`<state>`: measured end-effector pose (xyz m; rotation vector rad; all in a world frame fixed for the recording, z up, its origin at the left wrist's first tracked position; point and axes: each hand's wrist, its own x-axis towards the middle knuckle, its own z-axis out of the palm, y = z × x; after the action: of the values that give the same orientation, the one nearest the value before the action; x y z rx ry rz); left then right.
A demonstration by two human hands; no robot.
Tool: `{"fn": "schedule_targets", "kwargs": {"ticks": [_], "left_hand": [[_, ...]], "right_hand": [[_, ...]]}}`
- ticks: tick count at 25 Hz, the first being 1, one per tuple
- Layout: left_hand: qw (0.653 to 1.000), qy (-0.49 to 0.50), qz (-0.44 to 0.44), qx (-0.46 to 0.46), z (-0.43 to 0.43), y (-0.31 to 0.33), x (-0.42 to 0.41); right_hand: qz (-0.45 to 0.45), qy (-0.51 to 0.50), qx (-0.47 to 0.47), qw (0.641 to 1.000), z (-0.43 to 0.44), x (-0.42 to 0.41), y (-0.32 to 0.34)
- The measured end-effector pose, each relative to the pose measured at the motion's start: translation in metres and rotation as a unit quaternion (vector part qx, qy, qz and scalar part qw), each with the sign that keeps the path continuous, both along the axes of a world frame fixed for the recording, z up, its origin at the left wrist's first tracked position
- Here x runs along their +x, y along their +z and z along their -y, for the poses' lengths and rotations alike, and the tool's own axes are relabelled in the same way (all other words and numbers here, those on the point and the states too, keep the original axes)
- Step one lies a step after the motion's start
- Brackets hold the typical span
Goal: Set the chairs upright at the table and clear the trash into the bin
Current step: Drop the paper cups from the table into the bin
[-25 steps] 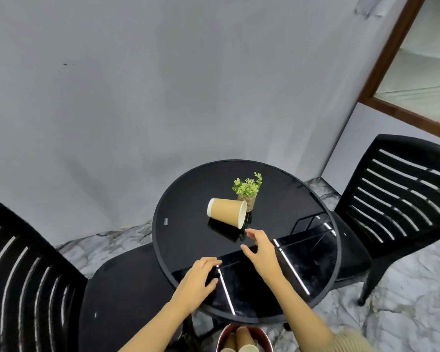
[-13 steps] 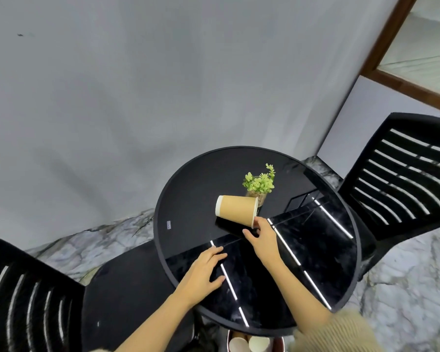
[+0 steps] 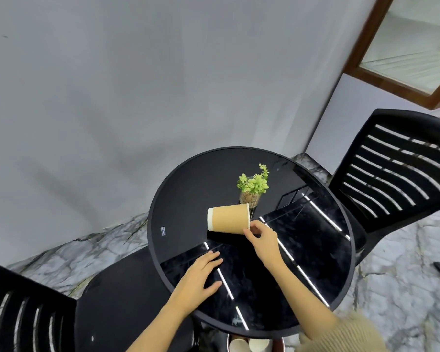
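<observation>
Head view: right grip (image 3: 261,236) pinching rim of toppled paper cup (image 3: 229,219), left grip (image 3: 201,278) spread flat nearby.

Small plant (image 3: 253,185) crowds the fallen cup (image 3: 228,219) from behind; glass table (image 3: 188,199) left of it lies open.

No text, brand, number or sign can be read here. The only label-like mark is a small pale sticker (image 3: 162,231) on the black round table (image 3: 188,189), left of where my hands are; its print is too small and blurred to make out. The paper cup (image 3: 229,219) lying on its side shows plain brown, unprinted.
</observation>
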<state>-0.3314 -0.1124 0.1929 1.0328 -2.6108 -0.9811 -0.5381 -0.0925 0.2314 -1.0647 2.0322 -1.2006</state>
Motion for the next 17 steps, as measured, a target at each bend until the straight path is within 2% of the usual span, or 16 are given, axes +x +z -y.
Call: {"fn": "schedule_targets", "kwargs": {"ticks": [6, 10, 17], "left_hand": [[1.0, 0.011, -0.004, 0.018, -0.003, -0.001, -0.001], [0.996, 0.059, -0.051, 0.039, -0.018, 0.002, 0.0], [0.991, 0.112, -0.073, 0.022, -0.07, 0.01, 0.007]], "right_hand": [[0.005, -0.019, -0.003, 1.0, -0.023, -0.013, 0.006], [-0.005, -0.023, -0.004, 1.0, -0.042, -0.02, 0.008], [-0.005, 0.001, -0.018, 1.0, -0.092, -0.026, 0.017]]}}
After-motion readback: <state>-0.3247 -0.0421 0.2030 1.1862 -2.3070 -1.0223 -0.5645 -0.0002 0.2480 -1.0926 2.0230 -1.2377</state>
